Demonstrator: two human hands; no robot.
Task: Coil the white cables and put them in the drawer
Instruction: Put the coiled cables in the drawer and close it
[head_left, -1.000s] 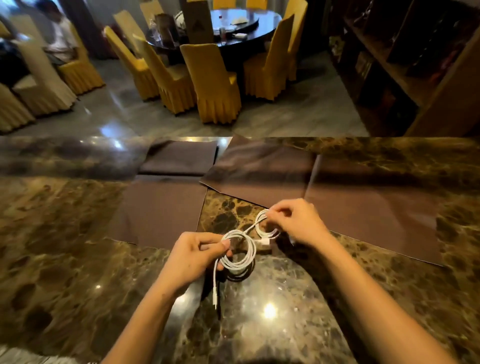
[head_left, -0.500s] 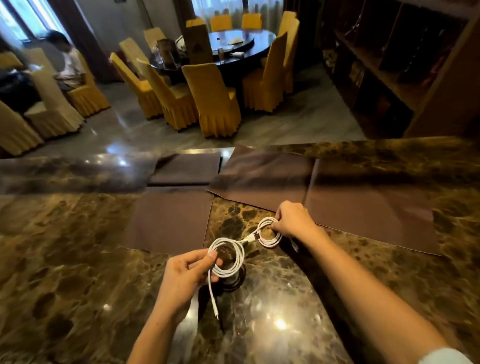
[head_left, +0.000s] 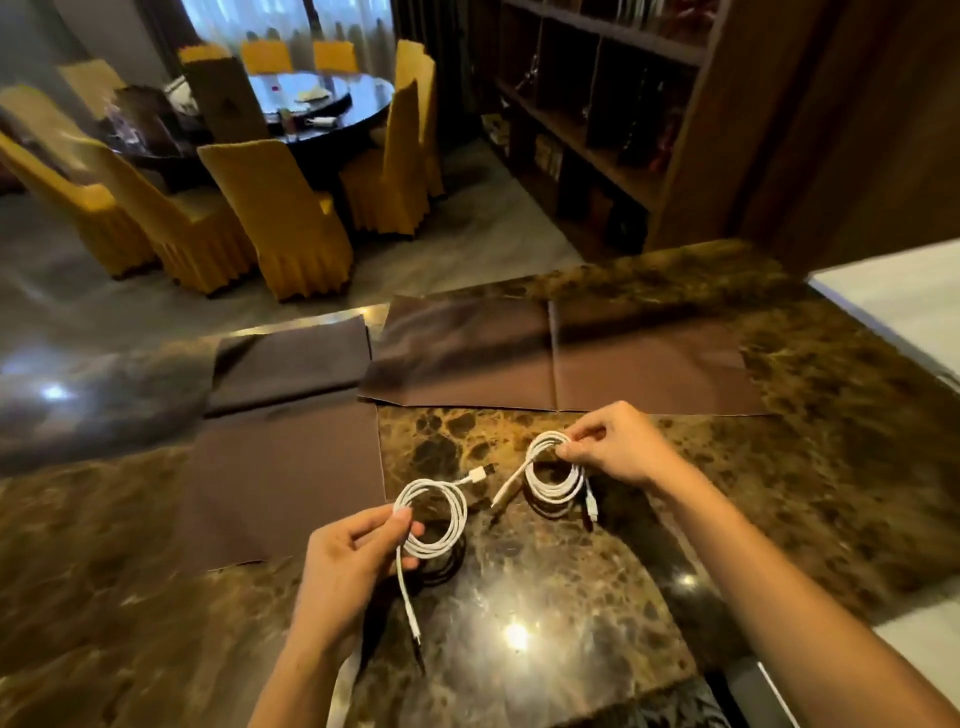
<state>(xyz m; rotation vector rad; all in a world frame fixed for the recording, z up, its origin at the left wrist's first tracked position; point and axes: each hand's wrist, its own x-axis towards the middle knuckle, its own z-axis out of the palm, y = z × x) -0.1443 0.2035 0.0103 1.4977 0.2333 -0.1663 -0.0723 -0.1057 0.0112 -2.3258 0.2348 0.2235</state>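
Covering the left part of the polished marble surface (head_left: 519, 597), a dark brown cloth (head_left: 280, 478) lies flat, with a folded darker cloth (head_left: 291, 364) beyond it at the far edge. Past that edge is open floor, then yellow-covered chairs (head_left: 280, 218) around a round dark table (head_left: 332, 98).

Just right of the brown cloth's near corner, the left hand (head_left: 348, 566) pinches the left coil (head_left: 436, 519) of white cable between thumb and fingers at the loop's left side. One plug end of this coil hangs toward the near edge. The other juts out to the far right, and the coil's dark reflection shows on the stone beneath it.

A strip of bare marble separates this coil from the right coil (head_left: 553, 475), so the two do not touch. One end of the right coil points left and near, and the other hangs at its right side. The right hand (head_left: 613, 447) grasps this coil at its far right, with curled fingers pinching the strands together.

Two brown cloths (head_left: 649, 369) lie edge to edge just beyond that hand, and dark wooden shelving (head_left: 597, 104) stands farther back. To the right, bare marble runs to the surface's right edge, where a pale panel (head_left: 909, 312) adjoins it.
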